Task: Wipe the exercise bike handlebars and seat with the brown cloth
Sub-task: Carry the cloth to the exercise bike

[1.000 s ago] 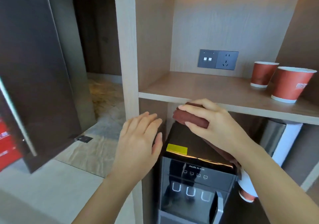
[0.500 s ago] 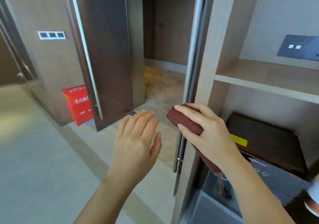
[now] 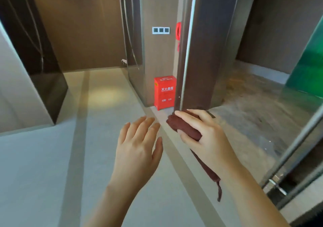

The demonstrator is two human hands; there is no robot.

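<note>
Since your right hand (image 3: 204,135) is wrapped around the rolled brown cloth (image 3: 187,130), which looks soft, light and floppy, hold its thick middle while your left hand (image 3: 138,149) hangs open and empty.

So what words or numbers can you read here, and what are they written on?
"灭火器箱": the big white characters on the front of the red fire extinguisher box on the floor.
Lower on the same box: small white print, seemingly with "119", too blurred to be sure.
Wall switch panel: no text visible.
Brown cloth in the right hand: no label visible.
</note>
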